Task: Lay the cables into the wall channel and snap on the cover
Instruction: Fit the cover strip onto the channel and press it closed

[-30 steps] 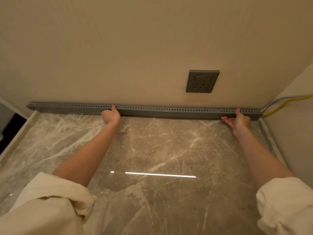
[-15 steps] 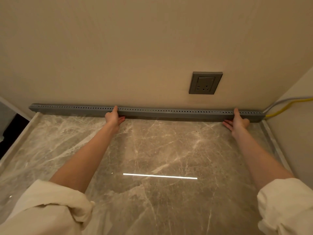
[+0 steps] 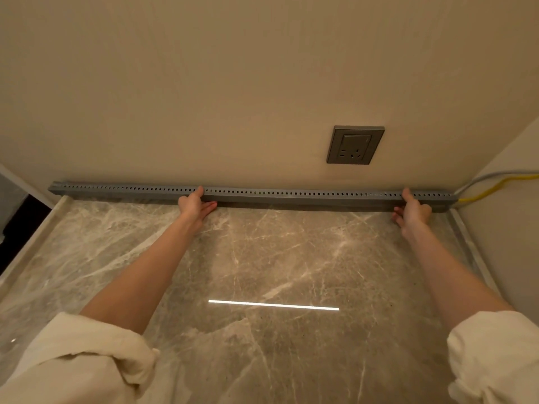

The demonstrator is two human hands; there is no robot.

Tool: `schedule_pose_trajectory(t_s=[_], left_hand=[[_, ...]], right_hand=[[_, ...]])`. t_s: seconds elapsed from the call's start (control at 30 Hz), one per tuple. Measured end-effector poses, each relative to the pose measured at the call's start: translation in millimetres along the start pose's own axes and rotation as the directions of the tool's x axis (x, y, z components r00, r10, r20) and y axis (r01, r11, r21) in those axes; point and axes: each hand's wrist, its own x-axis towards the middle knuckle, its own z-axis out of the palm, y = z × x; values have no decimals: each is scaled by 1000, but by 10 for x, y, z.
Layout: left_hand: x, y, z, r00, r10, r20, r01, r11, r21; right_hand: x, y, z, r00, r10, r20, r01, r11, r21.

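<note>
Pressing the cover (image 3: 291, 196) onto the wall channel, my left hand (image 3: 194, 204) and right hand (image 3: 412, 209) each pinching it; cables (image 3: 493, 185) already inside, snapping nearly finished.

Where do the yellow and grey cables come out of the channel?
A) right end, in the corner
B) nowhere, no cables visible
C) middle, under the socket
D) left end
A: the yellow cable and the grey cable leave the channel at its right end, by the side wall; the right hand grips the channel just short of that end.
</note>
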Motion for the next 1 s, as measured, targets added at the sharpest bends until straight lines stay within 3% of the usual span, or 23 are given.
schedule_pose_trajectory(t_s=[0.17,0.43,0.6,0.8,1.0], left_hand=[[27,52,18,1000,-1,16,1,1000,-5],[-16,72,114,1000,-8,18,6,996,87],[-9,71,129,999,-4,33,0,993,115],[-18,52,123,999,-7,37,-2,970,242],[-83,77,164,994,-79,70,66,983,174]], right_hand=[[51,-100,24,994,19,111,-28,997,73],[133,-132,-45,992,43,117,-47,998,29],[184,-139,-77,992,35,121,-29,998,-48],[228,-94,-73,992,59,114,-25,961,-277],[168,-99,-11,987,126,98,-86,936,-342]])
